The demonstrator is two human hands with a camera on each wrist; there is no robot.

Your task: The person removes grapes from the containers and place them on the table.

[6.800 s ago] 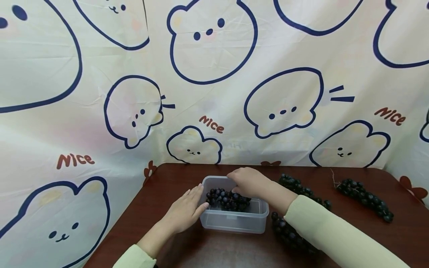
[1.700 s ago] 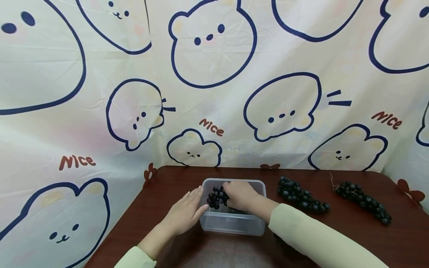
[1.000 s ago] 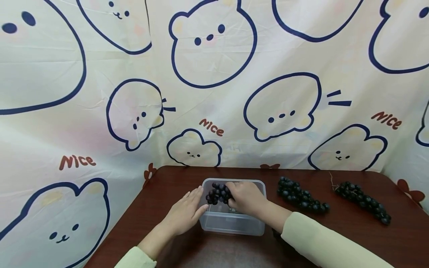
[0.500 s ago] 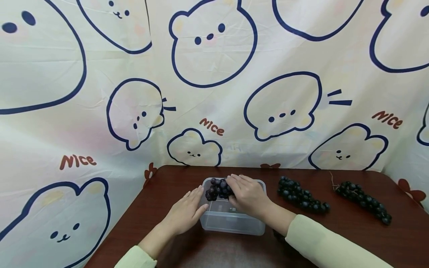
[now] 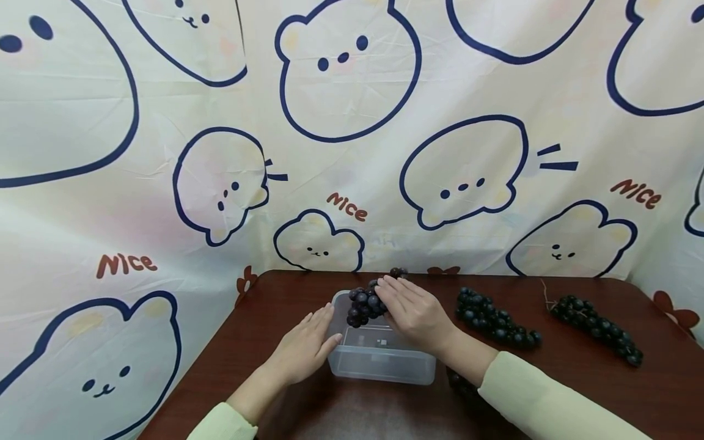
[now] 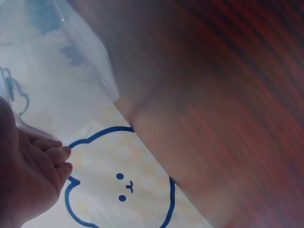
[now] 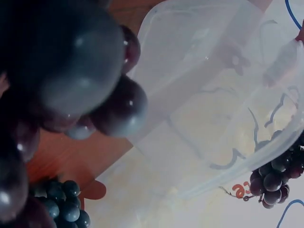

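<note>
A bunch of dark purple grapes is held by my right hand above the clear plastic container. In the head view several grapes stick out past the fingers at the far side; the palm side is hidden. Large, close grapes fill the left of the right wrist view, with the container beyond them. My left hand lies against the container's left side, fingers straight. In the left wrist view, the left hand touches the container's wall. No grapes show inside the container.
Two dark bunches of grapes, one nearer and one farther right, lie on the brown table. Another bunch is partly hidden under the right sleeve. A patterned cloth hangs behind the table.
My right hand has raised the bunch of grapes from inside the container to above its rim, shifting slightly right and away. My left hand has stayed in place.
</note>
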